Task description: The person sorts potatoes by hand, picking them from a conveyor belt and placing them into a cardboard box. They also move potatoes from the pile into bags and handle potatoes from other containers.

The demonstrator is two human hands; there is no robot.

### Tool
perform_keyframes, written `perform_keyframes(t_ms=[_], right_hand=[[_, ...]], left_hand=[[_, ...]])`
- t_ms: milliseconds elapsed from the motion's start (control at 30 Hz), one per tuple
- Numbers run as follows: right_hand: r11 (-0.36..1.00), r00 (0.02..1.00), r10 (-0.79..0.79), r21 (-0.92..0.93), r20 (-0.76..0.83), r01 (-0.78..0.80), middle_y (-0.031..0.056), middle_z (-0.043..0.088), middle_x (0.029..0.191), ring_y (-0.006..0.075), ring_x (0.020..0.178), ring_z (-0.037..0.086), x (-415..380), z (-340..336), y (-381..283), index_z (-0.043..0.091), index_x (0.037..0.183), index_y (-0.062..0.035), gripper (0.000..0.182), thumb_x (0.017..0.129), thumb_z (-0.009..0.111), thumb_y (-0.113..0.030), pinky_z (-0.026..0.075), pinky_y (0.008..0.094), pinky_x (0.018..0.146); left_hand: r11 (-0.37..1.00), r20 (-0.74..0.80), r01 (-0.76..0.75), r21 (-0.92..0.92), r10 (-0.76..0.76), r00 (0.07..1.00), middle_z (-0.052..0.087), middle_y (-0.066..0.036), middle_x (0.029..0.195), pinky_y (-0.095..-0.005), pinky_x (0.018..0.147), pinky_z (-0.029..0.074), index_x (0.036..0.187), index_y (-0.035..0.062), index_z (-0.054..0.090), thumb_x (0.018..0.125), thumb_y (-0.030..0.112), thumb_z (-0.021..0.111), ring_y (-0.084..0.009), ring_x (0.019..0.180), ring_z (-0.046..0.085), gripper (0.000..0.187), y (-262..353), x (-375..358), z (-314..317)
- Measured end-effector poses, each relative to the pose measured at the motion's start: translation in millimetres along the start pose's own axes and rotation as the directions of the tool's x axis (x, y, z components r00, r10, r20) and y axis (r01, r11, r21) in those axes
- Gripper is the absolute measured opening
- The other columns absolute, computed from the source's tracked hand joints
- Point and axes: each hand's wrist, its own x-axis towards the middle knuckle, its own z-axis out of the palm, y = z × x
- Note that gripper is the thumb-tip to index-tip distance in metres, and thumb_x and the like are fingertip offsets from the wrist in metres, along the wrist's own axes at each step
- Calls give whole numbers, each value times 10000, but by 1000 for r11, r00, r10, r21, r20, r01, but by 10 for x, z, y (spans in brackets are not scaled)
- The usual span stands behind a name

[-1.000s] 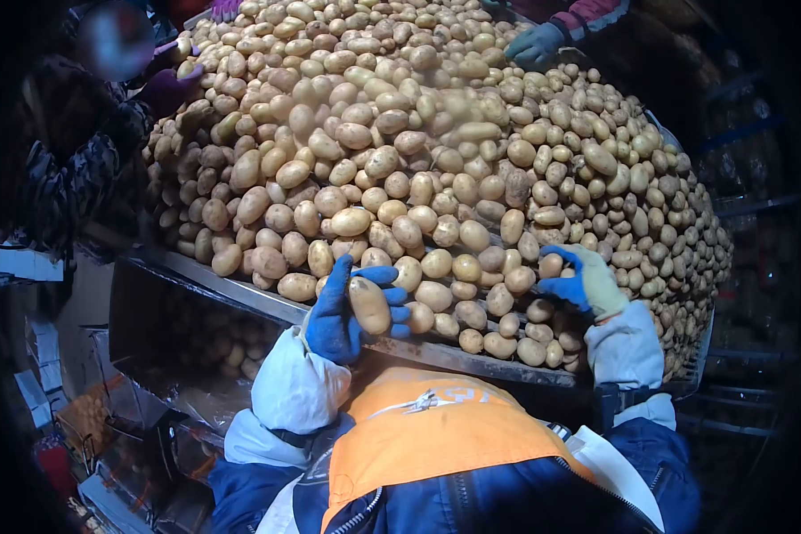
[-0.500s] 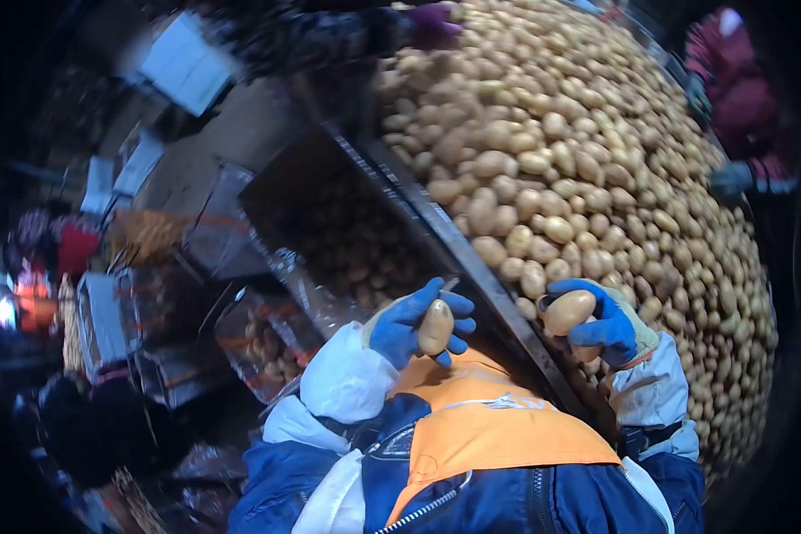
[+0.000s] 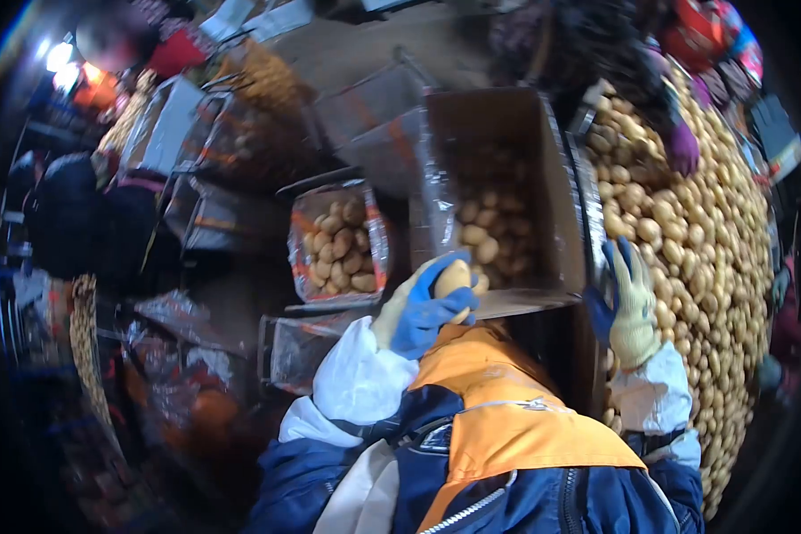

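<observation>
My left hand [image 3: 418, 311], in a blue-palmed glove, is closed around a potato [image 3: 454, 279] at the near edge of an open cardboard box [image 3: 556, 178]. Part of another potato shows under its fingers. Inside the box lie several loose potatoes [image 3: 476, 235], partly in shadow. My right hand [image 3: 630, 307], gloved alike, is beside the board [image 3: 587, 187] that borders the big potato heap [image 3: 721, 258]. Its fingers are stretched out, and no potato shows in it; the palm faces away from me.
Left of the cardboard box stands a plastic-lined crate [image 3: 378, 258] filled with potatoes. Further lined boxes [image 3: 307, 351] stand nearby. Across the heap, another person's purple-gloved hand [image 3: 683, 149] reaches onto the potatoes. More people are at the left and right edges.
My view has swung left, bringing the box and crate into sight. The right hand, earlier around potatoes, has opened without them. The left hand still holds a potato, now at the box edge.
</observation>
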Motion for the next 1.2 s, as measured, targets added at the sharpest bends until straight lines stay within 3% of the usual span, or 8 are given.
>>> perform_keyframes(t_ms=[200,300,567,800,867,933,1067,1200], right_hand=[[971,988,8,-236,155,29,226,423,1664,461,1602,271,-338,457,99,511,1586,-152,724,924,782,-261,198,624,1284],[969,990,0,-246,138,34,223,420,1670,455,1605,270,-336,506,113,522,1580,-153,719,920,788,-258,194,632,1283],[987,998,-63,146,-5,63,225,592,1492,470,1390,547,-425,226,3,638,1438,-97,598,861,793,-132,366,620,1202],[987,992,124,100,29,-127,173,618,1470,424,1377,559,-1189,-97,190,653,1394,-115,546,868,788,-172,372,615,1184],[966,966,259,21,13,-259,169,621,1461,425,1384,549,-1449,-274,255,641,1409,-108,556,876,780,-186,364,625,1181],[922,923,384,-76,33,-381,215,582,1474,450,1401,519,-1769,-360,347,589,1464,-86,652,865,790,-247,327,643,1196],[871,869,481,-173,115,-459,231,523,1531,466,1454,451,-1919,-561,273,566,1501,-125,708,847,795,-269,287,650,1220],[907,890,417,-147,187,-394,231,509,1553,466,1473,444,-1540,-443,444,557,1528,-165,712,840,733,-222,271,654,1237]], left_hand=[[812,-277,-296,502,476,835,646,-59,1154,-303,814,608,1433,19,570,848,13,857,-151,950,682,651,-163,-314,-517],[963,-608,-197,184,269,747,666,-39,1068,-288,609,568,1431,31,580,942,194,817,-138,841,671,567,33,-429,-856],[862,-670,-504,-46,348,656,542,-106,1491,-397,1249,396,1586,32,446,1131,403,541,-222,1370,548,594,65,156,-1312],[853,61,-304,425,308,949,708,-97,1288,-303,1057,513,1430,-19,624,1032,30,711,-145,1201,651,410,-276,664,394],[460,240,-310,832,205,949,707,-138,1302,-370,1106,501,1385,-5,657,986,55,761,-231,1257,657,417,-352,759,810],[-12,757,-805,594,348,553,684,-232,1295,-497,1069,508,1360,63,677,864,167,839,-409,1274,624,532,-606,1083,1140],[-146,840,-845,514,-112,531,526,-289,1515,-661,1199,339,1448,101,628,879,325,803,-572,1415,443,636,-872,1126,1798],[-373,802,-743,556,6,598,425,-325,1599,-715,1213,257,1559,170,534,900,433,773,-610,1472,367,748,-1257,1433,2045]])
